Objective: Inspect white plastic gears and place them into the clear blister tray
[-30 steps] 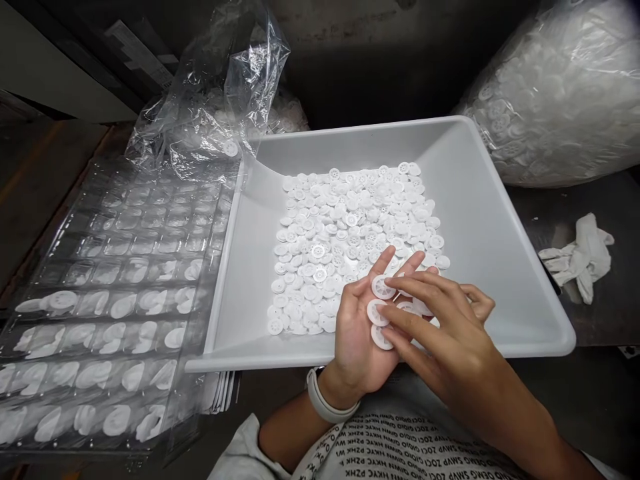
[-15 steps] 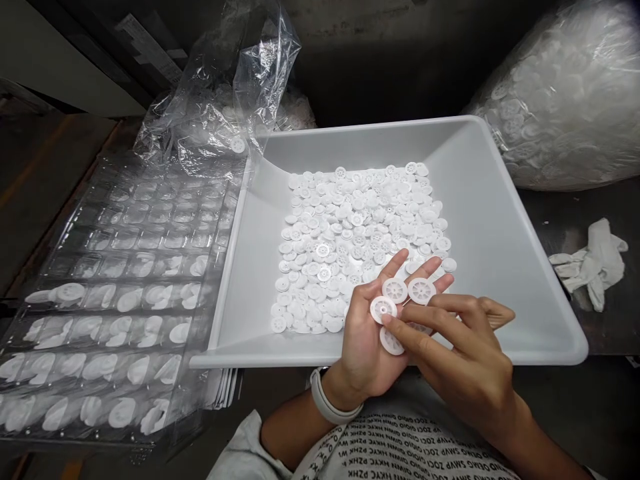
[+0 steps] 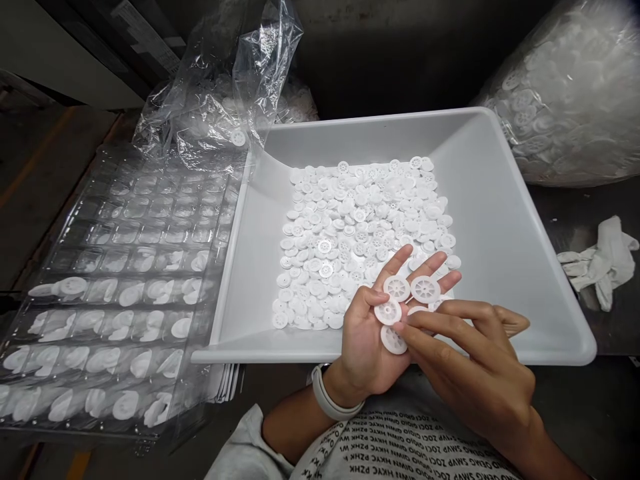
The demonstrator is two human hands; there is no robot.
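Several plastic discs (image 3: pixel 397 289) on open left palm (image 3: pixel 365 340), right fingers (image 3: pixel 440 327) atop, white tray (image 3: pixel 490 200) beneath

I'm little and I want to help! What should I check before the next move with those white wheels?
1. Wheels on left hand: ok, at least four on the palm.
2. Right hand: ok, fingers over the wheels.
3. Cracks in the wheels: cannot tell from here.
4. Clear sheet: ok, upper pockets look empty, lower ones hold wheels.
5. Gloves: not ok, both hands are bare and the gloves lie off to the right.
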